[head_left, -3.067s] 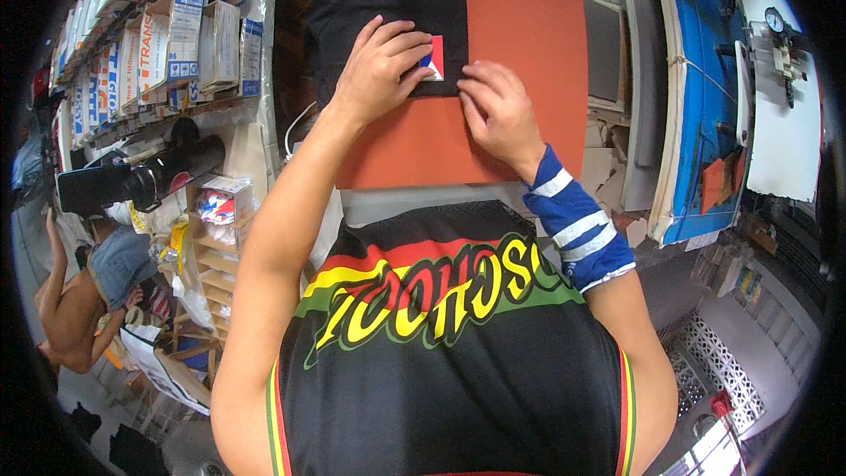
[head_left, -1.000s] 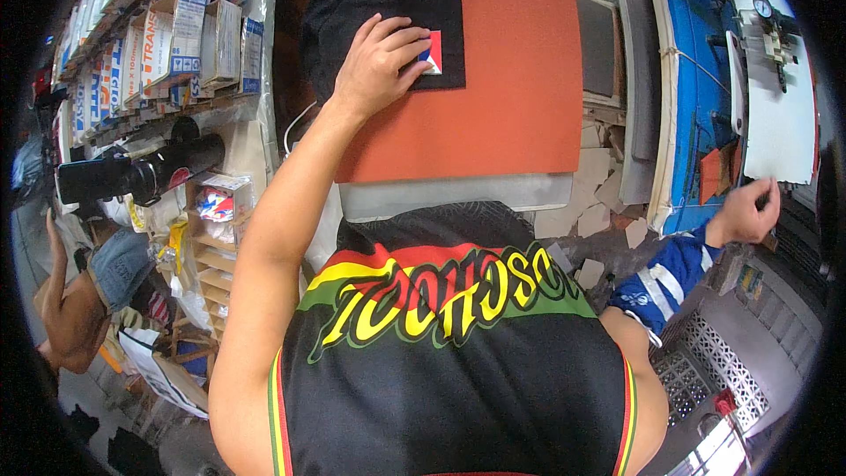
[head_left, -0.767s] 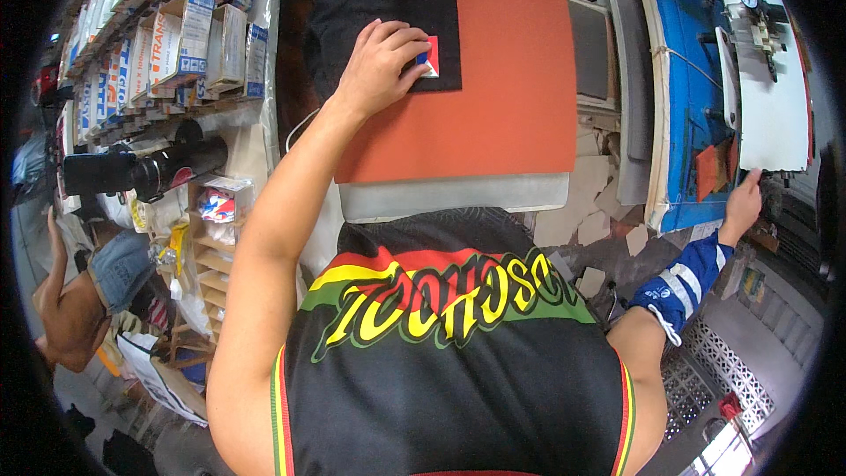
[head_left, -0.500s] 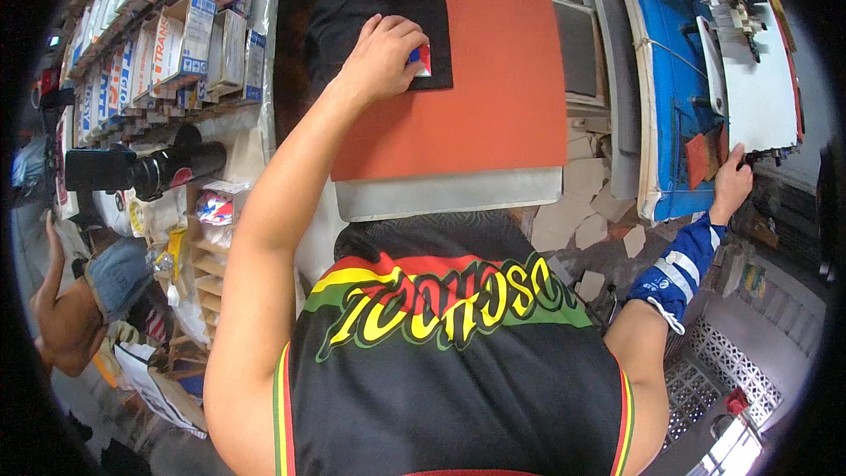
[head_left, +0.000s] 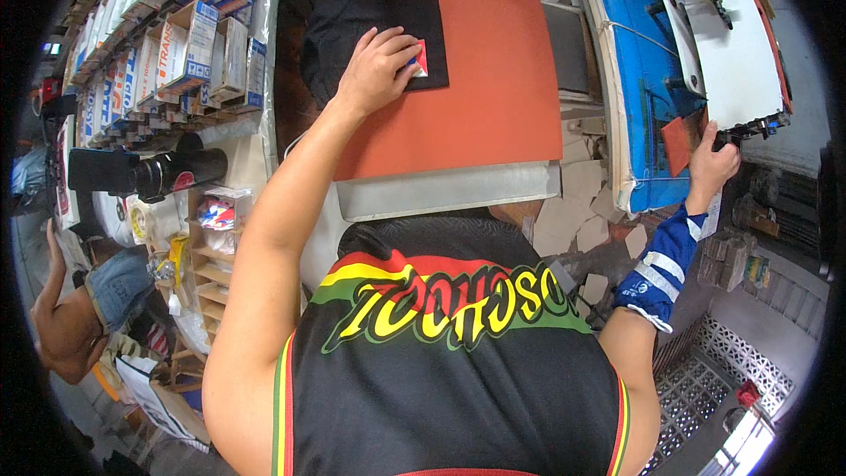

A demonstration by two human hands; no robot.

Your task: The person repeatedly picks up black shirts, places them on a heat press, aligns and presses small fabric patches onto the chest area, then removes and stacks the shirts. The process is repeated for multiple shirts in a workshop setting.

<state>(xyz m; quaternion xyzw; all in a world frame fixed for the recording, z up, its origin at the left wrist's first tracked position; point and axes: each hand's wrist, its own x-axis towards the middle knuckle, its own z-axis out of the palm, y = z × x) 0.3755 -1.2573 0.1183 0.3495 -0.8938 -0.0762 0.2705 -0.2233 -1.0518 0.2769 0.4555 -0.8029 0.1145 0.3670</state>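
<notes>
My left hand rests over a black piece of fabric lying on an orange-red pad. Its fingers are apart and bent slightly, tips on a small red, blue and white patch. Part of that patch hides under the fingers. At the far right, my right hand is closed around a black fitting at the near edge of a white machine panel. The fingers partly cover what they grip. A blue and white striped sleeve covers that forearm.
The orange-red pad lies on a pale metal base. A blue padded slab is beside the white panel. Shelved cartons stand at the upper left, with a black camera-like device below. Broken tiles lie on the floor.
The blue slab and white panel have come left toward the pad, with my right hand on them. My left hand has drawn back slightly, showing more of the patch.
</notes>
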